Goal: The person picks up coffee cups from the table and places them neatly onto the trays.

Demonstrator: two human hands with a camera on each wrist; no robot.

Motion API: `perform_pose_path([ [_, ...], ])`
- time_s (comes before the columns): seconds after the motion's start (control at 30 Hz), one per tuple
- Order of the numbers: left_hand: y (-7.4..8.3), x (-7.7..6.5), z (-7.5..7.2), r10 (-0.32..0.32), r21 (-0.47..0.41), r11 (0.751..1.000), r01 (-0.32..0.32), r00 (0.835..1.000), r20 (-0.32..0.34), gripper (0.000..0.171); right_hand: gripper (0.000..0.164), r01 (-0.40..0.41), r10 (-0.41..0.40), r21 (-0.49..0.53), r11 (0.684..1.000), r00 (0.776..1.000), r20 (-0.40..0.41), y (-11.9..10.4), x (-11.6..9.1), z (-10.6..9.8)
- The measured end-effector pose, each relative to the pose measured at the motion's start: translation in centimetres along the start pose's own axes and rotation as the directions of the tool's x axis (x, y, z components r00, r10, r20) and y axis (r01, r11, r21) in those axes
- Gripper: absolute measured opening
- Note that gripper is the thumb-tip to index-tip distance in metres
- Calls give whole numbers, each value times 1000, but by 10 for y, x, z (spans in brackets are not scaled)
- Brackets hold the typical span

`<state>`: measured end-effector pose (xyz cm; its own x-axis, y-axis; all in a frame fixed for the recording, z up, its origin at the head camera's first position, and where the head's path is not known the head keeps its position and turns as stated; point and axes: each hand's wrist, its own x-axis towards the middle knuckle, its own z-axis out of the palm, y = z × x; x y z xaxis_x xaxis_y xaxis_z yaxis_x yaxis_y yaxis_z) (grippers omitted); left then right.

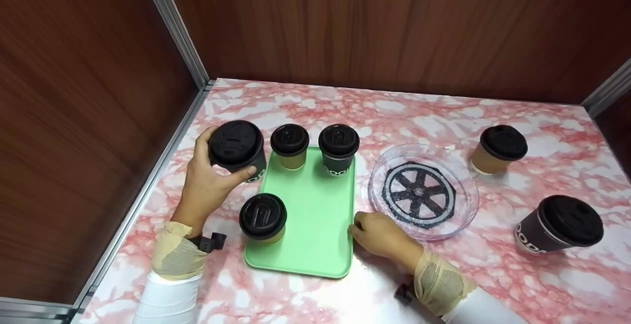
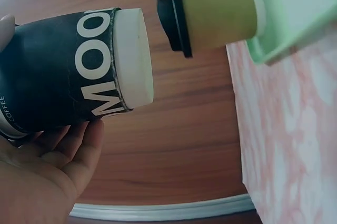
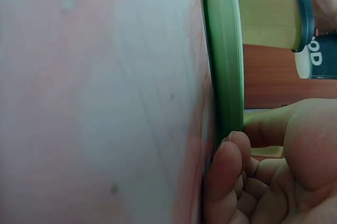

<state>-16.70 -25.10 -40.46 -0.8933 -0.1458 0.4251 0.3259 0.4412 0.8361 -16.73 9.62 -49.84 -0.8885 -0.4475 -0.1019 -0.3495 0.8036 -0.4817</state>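
My left hand (image 1: 207,186) grips a black paper coffee cup (image 1: 256,166) with a black lid, fingers curled round its side. White lettering shows on the cup's wall (image 2: 58,71) in the left wrist view, and its base is off the table. Beside it lies a green tray (image 1: 315,215). On the tray stand a small tan cup (image 1: 292,160) and a black cup (image 1: 337,163) at the far end, and another tan cup (image 1: 263,223) at the near left corner. My right hand (image 1: 384,235) pinches the tray's right edge (image 3: 227,66) between thumb and fingers.
Right of the tray sits a round clear plastic dish (image 1: 466,205) with a black and grey wheel-like pattern. A tan lidded cup (image 1: 485,161) and a black lidded cup (image 1: 537,230) stand farther right. Wood-grain panels (image 1: 369,33) border the pink marbled table (image 1: 414,102).
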Motion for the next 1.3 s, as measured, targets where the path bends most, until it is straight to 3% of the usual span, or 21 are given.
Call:
perform_pose_path([
  [0.6,36,-17,23,115,-14,993,-114,992,50,95,28,-27,27,-3,1000,999,19,-1,0,-4],
  [0.97,48,-35,43,63,-45,997,-59,994,85,100,25,-27,27,-4,1000,999,21,0,1,-2],
  [1.3,53,-51,60,48,-9,999,-47,995,91,101,28,-19,19,-6,1000,1000,13,-1,0,-1],
])
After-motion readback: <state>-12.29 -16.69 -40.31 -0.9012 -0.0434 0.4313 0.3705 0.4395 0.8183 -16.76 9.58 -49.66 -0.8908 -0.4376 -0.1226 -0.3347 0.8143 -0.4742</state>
